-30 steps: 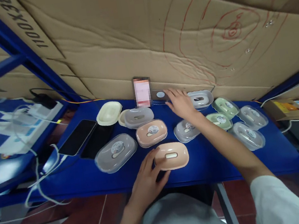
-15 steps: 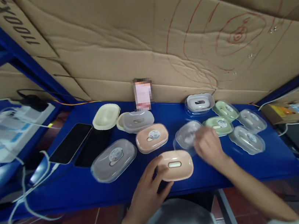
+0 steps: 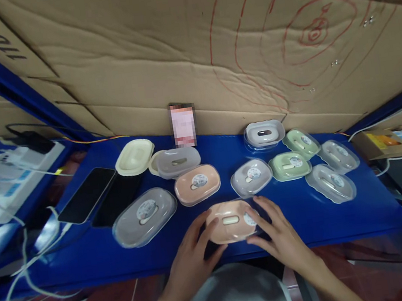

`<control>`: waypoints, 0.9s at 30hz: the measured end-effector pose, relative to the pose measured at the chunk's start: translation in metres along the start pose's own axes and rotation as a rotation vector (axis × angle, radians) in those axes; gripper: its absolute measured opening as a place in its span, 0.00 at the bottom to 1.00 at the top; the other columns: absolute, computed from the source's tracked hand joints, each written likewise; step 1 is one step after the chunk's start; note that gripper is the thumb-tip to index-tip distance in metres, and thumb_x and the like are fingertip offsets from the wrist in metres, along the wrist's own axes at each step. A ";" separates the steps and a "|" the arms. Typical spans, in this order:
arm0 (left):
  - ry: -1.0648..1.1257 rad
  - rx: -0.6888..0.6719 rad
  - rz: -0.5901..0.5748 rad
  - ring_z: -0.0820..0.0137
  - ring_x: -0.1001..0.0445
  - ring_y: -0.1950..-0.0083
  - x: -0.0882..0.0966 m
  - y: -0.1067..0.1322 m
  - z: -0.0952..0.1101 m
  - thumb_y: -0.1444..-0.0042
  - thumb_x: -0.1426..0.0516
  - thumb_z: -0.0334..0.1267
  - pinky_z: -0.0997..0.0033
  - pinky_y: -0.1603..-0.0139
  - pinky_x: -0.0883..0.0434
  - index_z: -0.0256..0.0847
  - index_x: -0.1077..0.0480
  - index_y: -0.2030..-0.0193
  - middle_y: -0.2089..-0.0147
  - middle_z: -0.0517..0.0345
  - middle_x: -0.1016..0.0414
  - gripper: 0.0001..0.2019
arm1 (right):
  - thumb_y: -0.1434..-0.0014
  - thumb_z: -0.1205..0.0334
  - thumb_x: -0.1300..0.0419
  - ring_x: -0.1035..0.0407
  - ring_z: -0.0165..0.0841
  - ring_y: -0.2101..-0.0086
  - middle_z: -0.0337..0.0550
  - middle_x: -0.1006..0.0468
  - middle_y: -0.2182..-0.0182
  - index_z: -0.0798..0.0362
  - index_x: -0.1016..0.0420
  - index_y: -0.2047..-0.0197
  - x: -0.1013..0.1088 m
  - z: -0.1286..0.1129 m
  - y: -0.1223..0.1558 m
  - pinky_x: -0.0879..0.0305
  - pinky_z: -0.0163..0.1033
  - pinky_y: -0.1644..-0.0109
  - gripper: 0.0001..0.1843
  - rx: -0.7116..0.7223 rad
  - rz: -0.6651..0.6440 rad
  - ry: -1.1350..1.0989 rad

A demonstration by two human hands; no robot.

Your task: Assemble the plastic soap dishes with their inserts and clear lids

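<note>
A peach oval box [image 3: 229,221] lies near the front edge of the blue table [image 3: 300,221], with a clear lid and its round sticker on top. My left hand [image 3: 193,256] grips the box's left side, fingers curled against it. My right hand [image 3: 280,236] holds the right side, fingertips on the lid's edge. Just behind the peach box sit a second peach lidded box [image 3: 197,184] and a clear lidded box [image 3: 251,177].
A large grey lidded box [image 3: 145,215] lies to the left, with two dark phones [image 3: 87,194] flat beside it. Green boxes [image 3: 291,165] and clear boxes [image 3: 329,182] crowd the right. An upright phone [image 3: 183,124] leans on the cardboard wall. Cables [image 3: 32,254] hang at the left.
My right hand came back from the table's rear with a clear lid and set it on the front peach box. Both hands now hold that box. My left hand stayed put.
</note>
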State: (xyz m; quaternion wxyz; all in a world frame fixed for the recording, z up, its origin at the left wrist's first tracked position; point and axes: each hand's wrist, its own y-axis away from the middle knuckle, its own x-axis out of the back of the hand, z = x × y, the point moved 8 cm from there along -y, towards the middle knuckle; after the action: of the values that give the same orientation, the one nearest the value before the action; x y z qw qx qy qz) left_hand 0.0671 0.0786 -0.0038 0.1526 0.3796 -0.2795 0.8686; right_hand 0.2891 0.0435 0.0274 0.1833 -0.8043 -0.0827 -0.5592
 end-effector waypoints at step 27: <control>-0.081 0.125 0.230 0.53 0.25 0.40 0.003 0.017 0.026 0.35 0.36 0.41 0.49 0.45 0.17 0.49 0.30 0.35 0.33 0.40 0.37 0.22 | 0.24 0.54 0.45 0.26 0.54 0.40 0.56 0.22 0.40 0.46 0.31 0.28 0.026 0.070 -0.032 0.26 0.63 0.39 0.25 -0.208 0.282 0.098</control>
State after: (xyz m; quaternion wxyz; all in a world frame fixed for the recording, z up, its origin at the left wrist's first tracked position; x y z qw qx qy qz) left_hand 0.0719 0.0493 0.0071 0.0168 0.3888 -0.2724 0.8800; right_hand 0.3483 0.0984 0.0371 0.1795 -0.7945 0.0981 -0.5718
